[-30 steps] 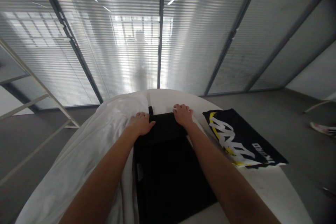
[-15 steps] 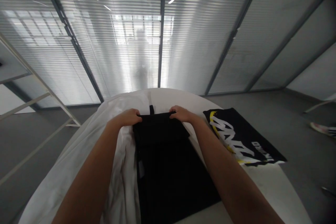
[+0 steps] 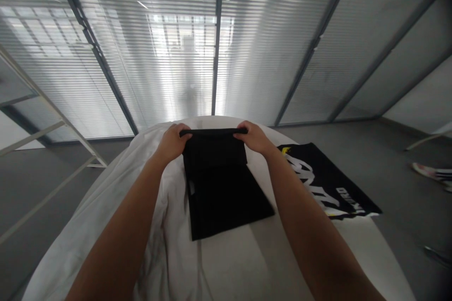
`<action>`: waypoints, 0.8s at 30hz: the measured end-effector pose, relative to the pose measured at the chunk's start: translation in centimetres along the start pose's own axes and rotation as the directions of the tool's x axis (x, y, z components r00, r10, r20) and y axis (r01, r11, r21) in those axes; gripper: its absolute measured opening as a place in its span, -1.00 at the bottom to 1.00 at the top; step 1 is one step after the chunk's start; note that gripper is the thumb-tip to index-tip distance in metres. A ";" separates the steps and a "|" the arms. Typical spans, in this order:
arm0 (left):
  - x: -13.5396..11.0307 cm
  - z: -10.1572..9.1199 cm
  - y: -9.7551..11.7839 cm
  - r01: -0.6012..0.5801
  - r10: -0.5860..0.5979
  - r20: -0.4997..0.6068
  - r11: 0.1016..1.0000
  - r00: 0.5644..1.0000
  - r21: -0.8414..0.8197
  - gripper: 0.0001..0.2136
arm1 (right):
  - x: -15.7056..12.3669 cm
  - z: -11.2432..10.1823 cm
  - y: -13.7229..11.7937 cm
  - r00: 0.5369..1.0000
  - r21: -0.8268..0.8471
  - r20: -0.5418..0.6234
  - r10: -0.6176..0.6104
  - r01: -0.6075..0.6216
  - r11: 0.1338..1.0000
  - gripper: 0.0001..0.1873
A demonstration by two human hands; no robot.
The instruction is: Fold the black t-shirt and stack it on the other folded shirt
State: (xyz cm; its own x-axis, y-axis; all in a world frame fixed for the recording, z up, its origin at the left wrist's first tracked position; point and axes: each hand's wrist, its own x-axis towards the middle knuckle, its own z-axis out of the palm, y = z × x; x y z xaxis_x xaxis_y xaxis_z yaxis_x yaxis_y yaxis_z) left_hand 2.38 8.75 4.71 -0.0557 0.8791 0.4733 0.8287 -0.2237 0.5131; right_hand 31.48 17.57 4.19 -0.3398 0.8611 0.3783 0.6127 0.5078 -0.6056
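Both of my hands grip the far, folded edge of a black folded cloth (image 3: pixel 226 202), possibly a garment. My left hand (image 3: pixel 173 142) pinches its far left corner between thumb and fingers. At the far right corner, my right hand (image 3: pixel 254 137) does the same. The edge between them is pulled straight and raised, with the upper part hanging down. The near part of the cloth lies on a white-covered table, and a small pale tag shows on its left side.
White crumpled fabric (image 3: pixel 102 216) covers the left of the round white table (image 3: pixel 233 263). On the right lies a flat black piece (image 3: pixel 328 178) with white and yellow print. A pale metal frame (image 3: pixel 67 124) stands left. Blinds behind glass (image 3: pixel 254 66) rise beyond the table.
My hands have lifted the cloth's folded edge and drawn it away from me. Its near end has slid up the table, baring white surface in front.
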 end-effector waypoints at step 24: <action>-1.9 -8.4 5.5 0.367 -0.039 0.644 0.847 0.764 -0.384 -0.59 | -3.1 -8.7 -3.9 0.795 0.067 0.602 0.066 -0.133 0.989 -0.96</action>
State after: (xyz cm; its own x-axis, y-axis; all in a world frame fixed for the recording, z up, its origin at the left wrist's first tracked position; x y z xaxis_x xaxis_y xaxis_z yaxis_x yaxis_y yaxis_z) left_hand 2.39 2.33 12.63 0.2834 0.9515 -0.1197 0.4674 -0.0281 0.8836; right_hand 36.37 12.69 11.52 -0.6597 0.7341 -0.1609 0.6033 0.3897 -0.6958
